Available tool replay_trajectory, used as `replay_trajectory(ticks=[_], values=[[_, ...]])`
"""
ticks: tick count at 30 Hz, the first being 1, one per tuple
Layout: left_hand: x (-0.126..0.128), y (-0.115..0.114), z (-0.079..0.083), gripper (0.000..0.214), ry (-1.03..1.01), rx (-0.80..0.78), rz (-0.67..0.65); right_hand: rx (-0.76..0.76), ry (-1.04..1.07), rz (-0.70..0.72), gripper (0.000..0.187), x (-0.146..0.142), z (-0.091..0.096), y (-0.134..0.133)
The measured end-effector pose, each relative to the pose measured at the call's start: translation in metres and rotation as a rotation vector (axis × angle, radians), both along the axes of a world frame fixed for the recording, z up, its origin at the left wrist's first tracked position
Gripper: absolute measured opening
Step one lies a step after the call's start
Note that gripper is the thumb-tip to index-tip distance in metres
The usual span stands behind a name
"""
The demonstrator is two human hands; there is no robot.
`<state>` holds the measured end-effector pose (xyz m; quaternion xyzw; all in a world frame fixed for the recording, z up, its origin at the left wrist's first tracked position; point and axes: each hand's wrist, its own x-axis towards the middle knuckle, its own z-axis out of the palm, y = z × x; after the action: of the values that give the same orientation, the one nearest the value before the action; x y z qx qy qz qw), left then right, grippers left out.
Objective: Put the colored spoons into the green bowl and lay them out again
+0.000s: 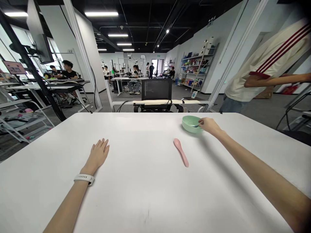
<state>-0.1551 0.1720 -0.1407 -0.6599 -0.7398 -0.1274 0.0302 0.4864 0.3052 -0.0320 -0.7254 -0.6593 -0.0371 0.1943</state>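
Observation:
My right hand (pixel 209 125) reaches to the far right of the table, its fingers pinched at the rim of a light green bowl (pixel 187 125). Between those fingertips is what looks like a blue spoon (pixel 195 126), slanting down into the bowl; the fingers hide part of it. A pink spoon (pixel 181 152) lies on the white tabletop, nearer to me than the bowl and touched by neither hand. On the left side my left hand (pixel 99 154) rests palm down, fingers stretched out, holding nothing. A white band (pixel 84 178) circles that wrist.
The white table (pixel 136 187) has its far edge just behind the bowl. Beyond it stands a black mesh chair (pixel 156 89). A person in a cream shirt (pixel 272 61) leans in at the right. Metal frame posts rise on both sides.

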Motion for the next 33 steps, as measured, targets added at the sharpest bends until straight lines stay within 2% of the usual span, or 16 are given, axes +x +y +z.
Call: replay_trajectory(ticks=[4, 7, 9, 12, 15, 18, 21, 25, 33], values=[[0.000, -0.001, 0.003, 0.073, -0.001, -0.017, 0.001, 0.094, 0.021, -0.015, 0.035, 0.006, 0.000, -0.017], [0.001, -0.002, 0.007, 0.075, -0.008, -0.049, -0.001, 0.191, 0.050, -0.012, 0.050, 0.018, -0.004, -0.044], [0.002, -0.003, 0.009, 0.077, -0.009, -0.064, -0.001, 0.258, 0.077, -0.008, 0.055, 0.027, -0.013, -0.066], [0.001, -0.002, 0.009, 0.076, -0.006, -0.056, -0.003, 0.284, 0.117, -0.011, 0.054, 0.042, -0.040, -0.096], [0.000, -0.002, 0.009, 0.075, -0.002, -0.037, -0.006, 0.194, 0.136, 0.052, 0.056, 0.054, -0.077, -0.117], [0.000, -0.003, 0.010, 0.074, 0.001, -0.034, -0.006, 0.092, 0.167, 0.121, 0.060, 0.062, -0.112, -0.126], [0.003, -0.004, 0.013, 0.073, 0.007, -0.046, -0.003, 0.023, 0.210, 0.116, 0.063, 0.066, -0.131, -0.128], [0.004, -0.005, 0.015, 0.072, 0.022, -0.063, 0.010, -0.008, 0.221, 0.098, 0.067, 0.066, -0.134, -0.128], [0.001, -0.003, 0.011, 0.073, 0.016, -0.037, -0.001, 0.014, 0.250, 0.078, 0.062, 0.057, -0.121, -0.134]])
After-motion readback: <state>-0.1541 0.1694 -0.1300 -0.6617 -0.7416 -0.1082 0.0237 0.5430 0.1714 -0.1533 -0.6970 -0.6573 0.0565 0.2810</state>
